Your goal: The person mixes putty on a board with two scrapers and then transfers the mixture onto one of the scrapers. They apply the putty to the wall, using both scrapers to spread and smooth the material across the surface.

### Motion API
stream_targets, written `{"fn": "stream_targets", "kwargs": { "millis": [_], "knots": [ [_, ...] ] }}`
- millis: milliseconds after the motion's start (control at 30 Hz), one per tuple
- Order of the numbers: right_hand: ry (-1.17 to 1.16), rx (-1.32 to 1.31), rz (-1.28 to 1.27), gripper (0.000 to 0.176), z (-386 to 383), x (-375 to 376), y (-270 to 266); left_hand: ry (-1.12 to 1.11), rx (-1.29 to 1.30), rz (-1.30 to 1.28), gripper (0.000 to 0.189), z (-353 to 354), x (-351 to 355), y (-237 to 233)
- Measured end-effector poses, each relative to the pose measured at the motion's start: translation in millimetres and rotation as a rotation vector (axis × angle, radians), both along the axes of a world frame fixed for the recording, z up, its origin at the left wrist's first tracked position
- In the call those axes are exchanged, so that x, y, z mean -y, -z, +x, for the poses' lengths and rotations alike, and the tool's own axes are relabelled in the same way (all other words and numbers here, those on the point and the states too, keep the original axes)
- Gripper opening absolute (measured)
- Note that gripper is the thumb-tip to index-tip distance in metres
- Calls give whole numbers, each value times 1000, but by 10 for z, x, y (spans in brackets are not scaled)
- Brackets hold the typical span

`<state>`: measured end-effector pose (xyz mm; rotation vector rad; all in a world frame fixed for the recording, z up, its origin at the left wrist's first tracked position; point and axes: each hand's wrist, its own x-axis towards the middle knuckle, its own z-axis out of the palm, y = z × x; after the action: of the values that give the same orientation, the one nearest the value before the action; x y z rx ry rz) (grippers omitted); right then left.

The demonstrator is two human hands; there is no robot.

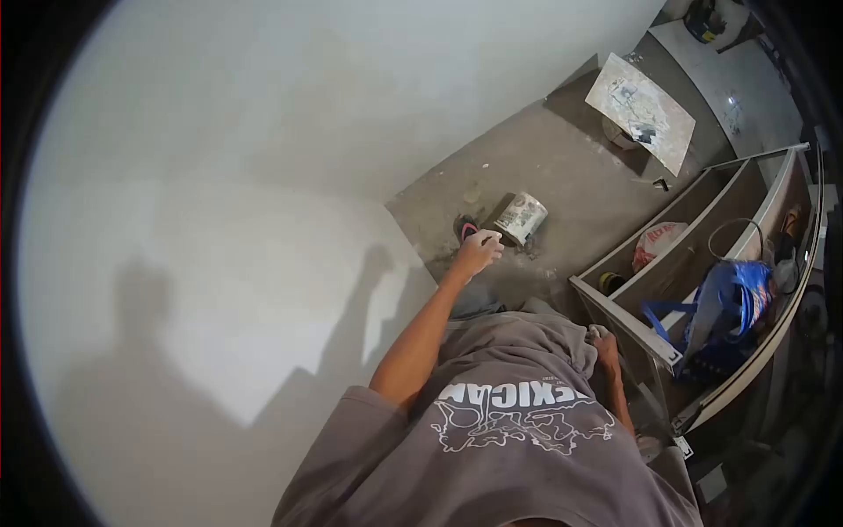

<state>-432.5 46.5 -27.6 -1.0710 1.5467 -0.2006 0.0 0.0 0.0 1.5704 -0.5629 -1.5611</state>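
Observation:
My left hand (479, 252) is held out in front of me on a stretched arm, its fingers curled together. Whatever it may hold is too small to make out. Just beyond the fingertips in this view, a paint-spattered can (521, 218) rests on the floor. A dark flip-flop with a pink strap (466, 228) shows behind that hand. My right hand (602, 337) is low at my side by the hem of my grey-brown T-shirt (492, 422). Its fingers are closed, and their inner side is hidden.
A pale wall (219, 220) fills the left. To the right lies a shelf unit (667, 290) with a blue bag (738, 299) and a red-and-white bag (659, 241) in it. Farther off, a stained board (645, 110) rests on a bucket (619, 133) on the dusty floor (580, 193).

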Motion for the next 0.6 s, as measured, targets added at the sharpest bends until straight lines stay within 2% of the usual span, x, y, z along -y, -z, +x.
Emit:
{"fn": "stream_targets", "kwargs": {
  "millis": [67,100,167,200,233,300,400,500,600],
  "knots": [
    [-44,-133,-80,36,34,62,-219,-12,-16,-68,33,50,22,289],
    [-90,-265,23,36,444,-150,-521,-14,-89,137,32,526,-321,439],
    [-159,-418,-133,36,723,349,-430,-22,-114,189,29,1062,-28,715],
    [-173,-382,-174,35,1000,784,-400,-19,-78,208,29,1442,257,755],
    [-197,-370,-162,35,1183,1023,-625,-13,-70,279,29,1666,226,815],
    [-81,-281,-243,35,1720,1542,-1209,29,36,454,29,2226,173,1237],
    [-104,-272,-292,34,1871,1889,-1123,255,423,434,28,2557,247,1147],
    [-87,-188,-213,37,1963,2217,-948,193,407,458,28,2439,477,1032],
    [-290,-166,-253,37,2007,2596,-437,125,311,447,30,2150,731,982]
  ]
}}
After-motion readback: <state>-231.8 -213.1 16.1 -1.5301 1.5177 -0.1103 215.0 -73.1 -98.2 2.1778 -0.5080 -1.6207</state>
